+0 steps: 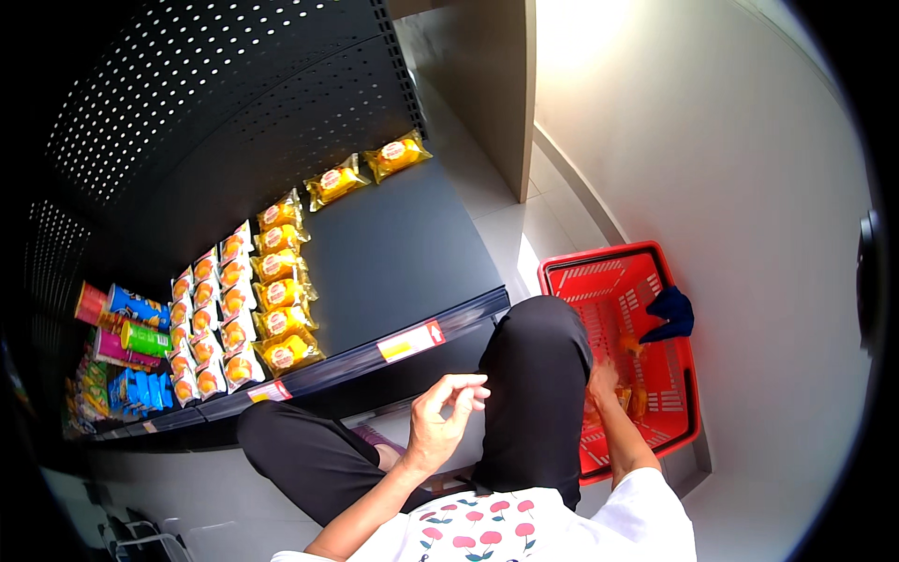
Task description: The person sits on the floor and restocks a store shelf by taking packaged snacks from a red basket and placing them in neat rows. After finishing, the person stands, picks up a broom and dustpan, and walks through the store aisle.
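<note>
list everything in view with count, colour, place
shelf: one, dark grey, left
back panels: several, black, behind shelf
packets: eight, gold, shelf
pale packets: many, white-orange, shelf
canisters: several, multicoloured, far left
bags: several, blue, far left
labels: several, red-white, shelf edge
basket: one, red, right
basket packets: unclear number, orange, inside
cloth: one, dark blue, basket rim
partition: one, brown, top
wall: one, white, right
floor: one, grey, below
trousers: one pair, black, lower centre
shirt: one, white, bottom
left hand: one, bare, lower centre
right hand: one, bare, inside basket
</note>
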`<move>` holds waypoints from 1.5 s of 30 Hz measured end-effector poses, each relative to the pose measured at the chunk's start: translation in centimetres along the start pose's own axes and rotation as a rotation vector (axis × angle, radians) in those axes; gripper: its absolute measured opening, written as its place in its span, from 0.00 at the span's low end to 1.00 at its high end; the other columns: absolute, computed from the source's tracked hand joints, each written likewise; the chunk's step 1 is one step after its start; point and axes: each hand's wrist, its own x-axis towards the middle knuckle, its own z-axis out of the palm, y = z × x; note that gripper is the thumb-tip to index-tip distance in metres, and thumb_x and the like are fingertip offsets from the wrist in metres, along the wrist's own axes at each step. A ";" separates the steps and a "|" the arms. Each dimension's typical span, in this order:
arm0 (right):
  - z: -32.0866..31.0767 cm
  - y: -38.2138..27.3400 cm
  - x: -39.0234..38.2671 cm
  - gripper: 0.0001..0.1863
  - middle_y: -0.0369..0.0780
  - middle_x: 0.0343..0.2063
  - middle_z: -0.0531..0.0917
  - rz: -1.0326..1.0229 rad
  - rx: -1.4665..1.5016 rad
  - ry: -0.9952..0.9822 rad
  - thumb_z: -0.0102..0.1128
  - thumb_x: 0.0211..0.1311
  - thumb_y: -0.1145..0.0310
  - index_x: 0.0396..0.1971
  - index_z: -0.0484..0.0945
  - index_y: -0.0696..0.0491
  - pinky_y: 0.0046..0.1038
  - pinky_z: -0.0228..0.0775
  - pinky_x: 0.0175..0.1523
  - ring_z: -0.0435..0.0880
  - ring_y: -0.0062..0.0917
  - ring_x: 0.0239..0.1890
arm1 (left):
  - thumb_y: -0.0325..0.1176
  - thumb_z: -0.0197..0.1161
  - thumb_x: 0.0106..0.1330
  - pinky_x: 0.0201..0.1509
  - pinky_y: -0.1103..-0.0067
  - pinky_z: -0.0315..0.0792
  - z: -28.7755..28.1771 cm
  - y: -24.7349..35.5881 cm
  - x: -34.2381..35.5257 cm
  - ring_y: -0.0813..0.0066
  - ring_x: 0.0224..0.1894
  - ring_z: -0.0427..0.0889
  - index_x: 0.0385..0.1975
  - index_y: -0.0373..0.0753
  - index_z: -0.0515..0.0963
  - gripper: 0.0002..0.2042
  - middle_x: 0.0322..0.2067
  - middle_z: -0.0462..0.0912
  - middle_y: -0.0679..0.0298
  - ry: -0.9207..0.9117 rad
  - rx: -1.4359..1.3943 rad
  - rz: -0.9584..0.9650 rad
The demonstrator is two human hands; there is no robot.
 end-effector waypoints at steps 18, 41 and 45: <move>-26.5 -5.4 -5.7 0.30 0.40 0.55 0.80 -0.111 2.049 -0.225 0.62 0.63 0.63 0.64 0.67 0.54 0.34 0.73 0.59 0.79 0.30 0.57 | 0.28 0.57 0.76 0.39 0.84 0.78 -0.5 2.5 -2.1 0.79 0.34 0.86 0.49 0.35 0.80 0.08 0.37 0.87 0.61 -0.034 -0.144 0.038; -29.8 -24.3 -9.1 0.33 0.43 0.47 0.83 -0.209 1.761 -1.245 0.61 0.66 0.50 0.58 0.73 0.64 0.26 0.78 0.53 0.85 0.23 0.45 | 0.34 0.69 0.69 0.54 0.82 0.77 -6.0 4.2 -1.2 0.83 0.43 0.80 0.61 0.32 0.75 0.23 0.48 0.82 0.60 -0.135 -0.291 -0.007; -30.0 -26.9 -8.3 0.33 0.42 0.51 0.81 -0.267 1.716 -1.216 0.57 0.70 0.46 0.60 0.72 0.60 0.25 0.75 0.58 0.84 0.23 0.49 | 0.31 0.68 0.69 0.47 0.85 0.78 -8.2 3.5 -1.0 0.84 0.39 0.83 0.52 0.33 0.78 0.15 0.41 0.85 0.65 -0.131 -0.433 -0.033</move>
